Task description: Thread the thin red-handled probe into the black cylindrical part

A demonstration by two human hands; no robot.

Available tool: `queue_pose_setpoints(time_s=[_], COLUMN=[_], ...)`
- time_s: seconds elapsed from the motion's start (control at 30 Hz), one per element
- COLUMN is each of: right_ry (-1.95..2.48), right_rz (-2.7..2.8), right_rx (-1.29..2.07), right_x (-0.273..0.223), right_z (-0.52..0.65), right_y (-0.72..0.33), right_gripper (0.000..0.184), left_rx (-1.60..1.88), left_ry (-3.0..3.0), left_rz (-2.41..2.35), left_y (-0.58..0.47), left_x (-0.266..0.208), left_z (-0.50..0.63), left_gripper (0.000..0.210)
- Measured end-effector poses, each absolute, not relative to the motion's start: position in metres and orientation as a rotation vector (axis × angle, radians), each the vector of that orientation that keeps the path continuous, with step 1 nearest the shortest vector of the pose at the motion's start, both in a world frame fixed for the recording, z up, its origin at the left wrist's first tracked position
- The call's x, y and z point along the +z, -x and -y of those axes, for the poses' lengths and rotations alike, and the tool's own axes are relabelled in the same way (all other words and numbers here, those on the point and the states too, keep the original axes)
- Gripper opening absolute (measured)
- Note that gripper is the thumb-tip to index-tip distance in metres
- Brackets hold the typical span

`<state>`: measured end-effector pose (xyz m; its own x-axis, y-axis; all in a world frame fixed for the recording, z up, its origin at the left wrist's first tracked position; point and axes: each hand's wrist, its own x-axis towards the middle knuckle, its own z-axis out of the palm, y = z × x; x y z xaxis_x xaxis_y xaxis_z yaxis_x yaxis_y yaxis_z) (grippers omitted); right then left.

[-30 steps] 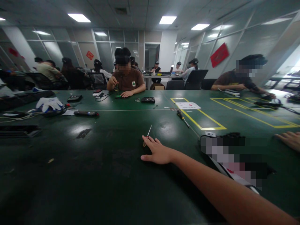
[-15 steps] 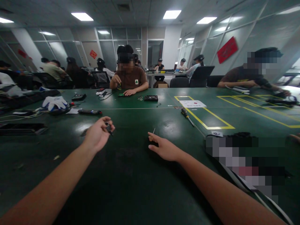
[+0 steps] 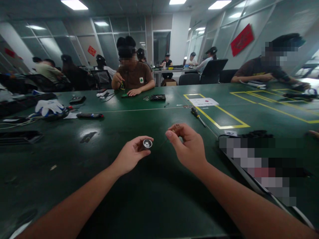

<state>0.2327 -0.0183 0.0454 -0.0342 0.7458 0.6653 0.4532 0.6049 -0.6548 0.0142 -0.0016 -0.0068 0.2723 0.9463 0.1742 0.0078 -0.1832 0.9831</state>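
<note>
My left hand (image 3: 128, 154) pinches a small cylindrical metal part (image 3: 147, 143) between thumb and fingers. Its round end, with a pale rim and a darker hollow inside, faces up towards me. Just to the right, my right hand (image 3: 190, 146) is closed, thumb against fingers, on a thin rod (image 3: 164, 142) that slants down towards the left. Most of the rod is hidden by the fingers, so its kind cannot be told. Both hands are above the green table (image 3: 139, 199), a short gap apart.
A screwdriver (image 3: 198, 116) lies beyond my right hand. White gloves (image 3: 50, 108), a dark cylindrical tool (image 3: 89, 115) and a dark tray (image 3: 20, 137) lie left. A bag-like thing (image 3: 244, 156), partly blurred, is at right. A co-worker (image 3: 134, 74) sits opposite.
My hands have come closer together. The left moved right and turned the metal part's round end towards me; the right rose and turned, its rod now pointing down-left.
</note>
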Motion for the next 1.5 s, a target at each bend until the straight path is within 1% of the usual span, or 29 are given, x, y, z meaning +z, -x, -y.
queue_pose_setpoints(time_s=[0.07, 0.17, 0.33, 0.43, 0.7, 0.93, 1.2, 1.5], right_ry=[0.923, 0.872, 0.877, 0.869, 0.84, 0.837, 0.832, 0.806], right_rz=[1.647, 1.693, 1.879, 1.942, 2.015, 2.034, 1.982, 2.057], right_rx=[0.403, 0.475, 0.318, 0.269, 0.223, 0.309, 0.234, 0.152], right_x=[0.042, 0.037, 0.038, 0.04, 0.04, 0.042, 0.043, 0.042], right_z=[0.023, 0.025, 0.024, 0.024, 0.028, 0.024, 0.028, 0.027], right_y=[-0.231, -0.232, -0.23, -0.227, -0.224, -0.229, -0.229, -0.229], right_gripper=[0.021, 0.02, 0.011, 0.01, 0.013, 0.011, 0.012, 0.011], left_rx=[1.134, 1.138, 1.143, 1.142, 1.195, 1.234, 1.238, 1.245], left_ry=[-1.576, -1.625, -1.558, -1.498, -1.501, -1.564, -1.73, -1.854], left_rz=[-0.95, -0.973, -0.963, -0.958, -0.973, -1.017, -1.12, -1.186], left_y=[-0.014, -0.014, -0.013, -0.012, -0.009, -0.006, -0.001, -0.001], left_x=[-0.008, -0.011, -0.013, -0.013, -0.016, -0.02, -0.019, -0.014], left_z=[0.004, 0.005, 0.005, 0.004, 0.001, 0.0, 0.0, 0.002], left_gripper=[0.038, 0.037, 0.044, 0.048, 0.042, 0.043, 0.042, 0.04])
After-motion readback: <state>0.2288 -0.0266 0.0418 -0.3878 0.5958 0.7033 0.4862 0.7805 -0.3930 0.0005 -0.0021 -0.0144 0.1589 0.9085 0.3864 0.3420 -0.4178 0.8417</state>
